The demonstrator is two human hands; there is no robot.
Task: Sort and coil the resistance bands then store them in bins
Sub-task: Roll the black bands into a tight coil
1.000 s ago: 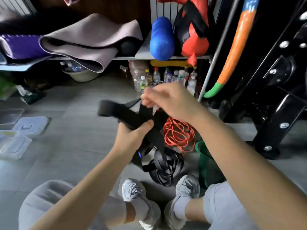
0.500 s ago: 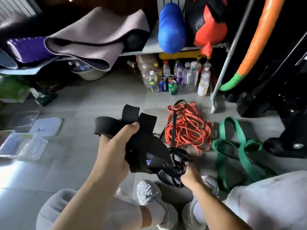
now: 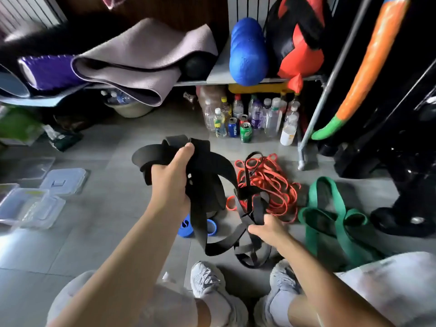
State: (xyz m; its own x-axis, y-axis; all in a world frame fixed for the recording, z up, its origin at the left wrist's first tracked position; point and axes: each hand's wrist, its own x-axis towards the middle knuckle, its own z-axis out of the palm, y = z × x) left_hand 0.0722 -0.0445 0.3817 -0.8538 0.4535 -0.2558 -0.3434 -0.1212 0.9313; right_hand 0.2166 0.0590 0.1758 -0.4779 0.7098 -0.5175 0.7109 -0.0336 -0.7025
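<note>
Black resistance band (image 3: 207,166) hangs in the head view as a bundle of wide loops. The left hand (image 3: 172,182) grips the bundle, thumb pressed over the top folds and fingers wrapped round behind. Below and to the right of those fingers, the right hand (image 3: 269,228) is curled round a narrower black strand that trails on down to the floor in front of the shoes (image 3: 212,286). To coil well, I judge the right hand should draw the loose tail free of the tangle before laying it up. It can then feed the tail flat, turn on turn, into the left grip so the loops match in size and no twist gets locked in. The left thumb should hold each new turn down. Orange bands (image 3: 271,182) lie in a heap just beyond the right fingertips, with one black strand crossing them, so a hard pull may drag them along. A green band (image 3: 330,208) lies further right of that hand. A coiled blue band (image 3: 186,226) sits under the left wrist, partly covered by black loops. Clear plastic bins (image 3: 30,206) and a lid (image 3: 63,180) lie well to the left of the left hand, blurred, and their contents cannot be made out. Whether the black tangle is one band or several cannot be told. The left fingers themselves are hidden, and the green band is cut off by the knee (image 3: 389,279).
</note>
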